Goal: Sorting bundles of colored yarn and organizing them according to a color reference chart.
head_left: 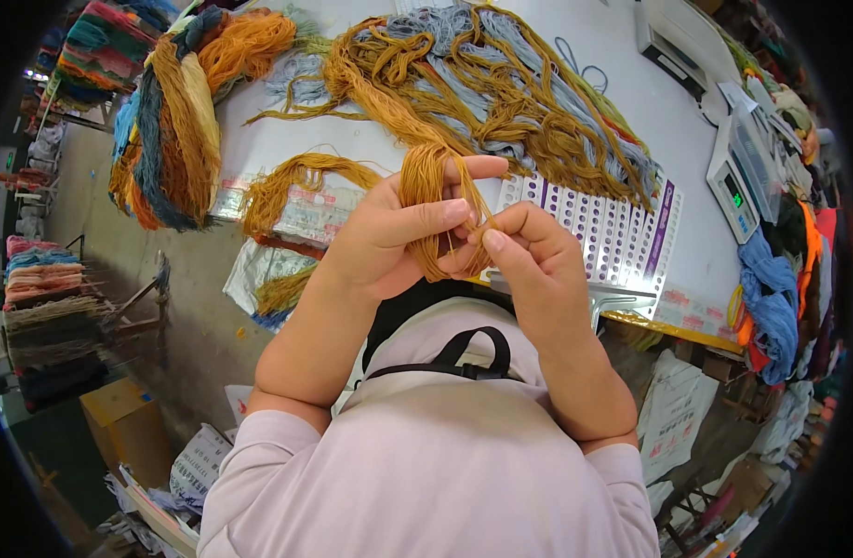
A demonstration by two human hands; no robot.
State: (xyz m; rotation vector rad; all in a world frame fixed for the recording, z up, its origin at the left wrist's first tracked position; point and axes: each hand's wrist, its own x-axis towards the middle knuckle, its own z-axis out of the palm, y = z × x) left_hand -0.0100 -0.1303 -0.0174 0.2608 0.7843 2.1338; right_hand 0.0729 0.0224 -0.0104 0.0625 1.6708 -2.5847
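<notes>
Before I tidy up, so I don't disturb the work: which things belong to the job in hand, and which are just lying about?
In use:
golden skein, held by left hand, pinched by right hand
probably golden-brown tabletop yarn

Apparently lying about:
blue bundle
cardboard box

Centre of frame: skein (425,200) on left hand (389,223), right hand (536,246) at its right side. Table (673,121) spans the upper frame, bearing a yarn heap (501,88) at top centre, a perforated board (626,244) partly beneath the heap's lower right end, and a scale (732,191) farther right. Hanks (180,121) lie upper left, at the table's left edge; box (124,423) lower left.
</notes>
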